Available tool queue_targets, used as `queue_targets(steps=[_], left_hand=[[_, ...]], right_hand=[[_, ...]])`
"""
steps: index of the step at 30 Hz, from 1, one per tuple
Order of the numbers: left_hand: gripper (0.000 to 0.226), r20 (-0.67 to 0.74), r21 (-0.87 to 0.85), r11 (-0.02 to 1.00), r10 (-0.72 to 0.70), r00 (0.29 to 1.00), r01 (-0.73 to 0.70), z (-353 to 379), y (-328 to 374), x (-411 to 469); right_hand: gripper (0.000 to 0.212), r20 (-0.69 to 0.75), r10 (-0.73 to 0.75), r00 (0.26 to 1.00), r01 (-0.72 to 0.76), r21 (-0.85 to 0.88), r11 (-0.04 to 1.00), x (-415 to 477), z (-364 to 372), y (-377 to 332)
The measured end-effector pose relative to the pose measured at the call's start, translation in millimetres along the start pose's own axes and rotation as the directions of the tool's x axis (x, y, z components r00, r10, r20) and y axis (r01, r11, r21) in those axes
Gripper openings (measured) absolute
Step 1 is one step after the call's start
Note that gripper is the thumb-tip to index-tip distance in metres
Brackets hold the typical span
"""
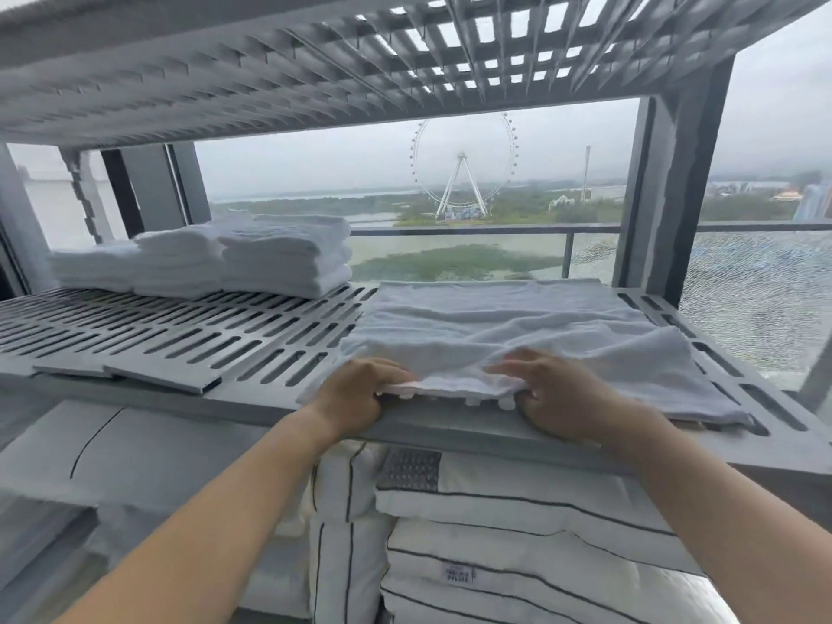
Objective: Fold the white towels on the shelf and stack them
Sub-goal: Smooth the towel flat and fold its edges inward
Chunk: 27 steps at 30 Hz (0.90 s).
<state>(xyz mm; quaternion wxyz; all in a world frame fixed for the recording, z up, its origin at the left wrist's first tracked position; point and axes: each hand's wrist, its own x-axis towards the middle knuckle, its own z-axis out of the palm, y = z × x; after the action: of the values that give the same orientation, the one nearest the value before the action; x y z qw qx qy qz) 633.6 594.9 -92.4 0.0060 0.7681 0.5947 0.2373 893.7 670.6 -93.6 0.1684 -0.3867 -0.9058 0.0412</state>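
White, wrinkled: spread towel (517, 326) lies mostly flat on the right half of the grey slotted shelf (180, 340). Its far edge is near the back of the shelf and its near hem sits at the front lip. The near hem looks doubled, with layered edges showing between the hands.

Left grip (360, 391) is at the left end of the near hem. The fingers are curled over the cloth edge, holding it, with the wrist below the shelf lip.

Right grip (562, 398) is just beside it on the same hem. The fingers lie on top of the cloth, the thumb is tucked at the edge, and the hem is pinched. Cloth is bunched up slightly between the two grips. Both forearms are bare and come up from the bottom of the frame.

Folded towels (283, 258) are at the back left of the same shelf, well apart from the spread towel. They form three white piles side by side, touching, and the rightmost is tallest. The shelf area in front of them is bare slots.

An upper shelf (225, 60) of the same grey grid is overhead.

Below the working shelf is stacked bedding (517, 533), white with thin dark stripes and a small label on one piece.

Behind the rack is a window with a balcony railing (495, 229), water, greenery and a Ferris wheel (463, 164) under grey sky. The glass panel (756, 299) at right looks shattered or crazed.
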Motion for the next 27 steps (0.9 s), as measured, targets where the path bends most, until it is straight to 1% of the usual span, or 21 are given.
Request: queue_targets(steps=[1, 3, 4, 6, 8, 9, 11, 12, 14, 18, 20, 23, 25, 27], left_hand=[[0.063, 0.027, 0.002, 1.000, -0.014, 1.000, 0.014, -1.4, -4.5, -2.8], [0.069, 0.073, 0.006, 0.998, -0.062, 0.995, 0.061, -4.6, -14.8, -8.4], [0.071, 0.087, -0.001, 0.998, -0.070, 0.994, 0.070, -6.1, -18.9, -10.3], [0.071, 0.115, 0.000, 0.999, -0.047, 0.992, 0.048, -9.2, -22.0, -11.1], [0.065, 0.173, 0.016, 1.000, -0.013, 0.985, 0.011, -14.0, -20.1, -6.1], [0.057, 0.210, 0.011, 1.000, 0.003, 0.978, -0.006, -17.1, -18.6, -1.0], [0.039, 0.282, -0.049, 0.999, 0.016, 0.959, -0.002, -23.3, -15.2, 11.1], [0.037, 0.291, -0.104, 0.994, 0.016, 0.957, 0.015, -25.5, -13.9, 18.7], [0.037, 0.249, -0.198, 0.980, 0.028, 0.968, 0.023, -26.3, -11.8, 36.6], [0.028, 0.070, -0.200, 0.980, 0.034, 0.997, -0.020, -17.8, -13.7, 84.3], [0.024, 0.023, -0.140, 0.990, -0.001, 1.000, 0.004, -13.9, -20.9, 107.7], [0.020, 0.011, -0.028, 0.999, -0.030, 1.000, 0.030, -8.5, -33.0, 139.1], [0.019, 0.015, 0.043, 0.999, -0.031, 0.999, 0.030, -4.0, -38.8, 157.4], [0.018, 0.016, 0.096, 0.995, -0.023, 1.000, 0.021, -2.0, -43.4, 175.6]], right_hand=[[0.052, 0.036, -0.008, 0.999, 0.006, 0.049, 0.999, 4.1, 2.5, -9.4], [0.051, 0.039, 0.022, 0.999, -0.026, 0.106, 0.994, 9.8, 6.9, -19.2], [0.049, 0.037, 0.033, 0.999, -0.037, 0.112, 0.993, 11.7, 6.9, -21.3], [0.042, 0.089, 0.066, 0.994, -0.077, 0.125, 0.989, 14.0, 2.1, -24.7], [0.037, 0.145, 0.118, 0.982, -0.144, 0.183, 0.973, 19.1, -7.7, -27.8], [0.036, 0.130, 0.136, 0.982, -0.161, 0.208, 0.965, 23.2, -13.6, -28.2], [0.031, 0.042, 0.154, 0.987, -0.159, 0.216, 0.963, 34.6, -25.6, -24.7], [0.028, 0.002, 0.153, 0.988, -0.150, 0.207, 0.967, 41.4, -31.1, -20.9], [0.024, -0.029, 0.147, 0.989, -0.139, 0.180, 0.974, 55.6, -41.1, -10.2], [0.018, -0.023, 0.161, 0.987, -0.158, 0.103, 0.982, 86.4, -50.5, 22.4], [0.014, -0.043, 0.168, 0.985, -0.164, 0.080, 0.983, 103.0, -51.8, 39.1], [0.013, -0.070, 0.170, 0.983, -0.167, 0.044, 0.985, 130.9, -50.0, 64.5], [0.017, -0.034, 0.176, 0.984, -0.177, -0.020, 0.984, 150.3, -46.2, 80.2], [0.023, 0.047, 0.188, 0.981, -0.182, -0.104, 0.978, 170.5, -40.8, 95.0]])
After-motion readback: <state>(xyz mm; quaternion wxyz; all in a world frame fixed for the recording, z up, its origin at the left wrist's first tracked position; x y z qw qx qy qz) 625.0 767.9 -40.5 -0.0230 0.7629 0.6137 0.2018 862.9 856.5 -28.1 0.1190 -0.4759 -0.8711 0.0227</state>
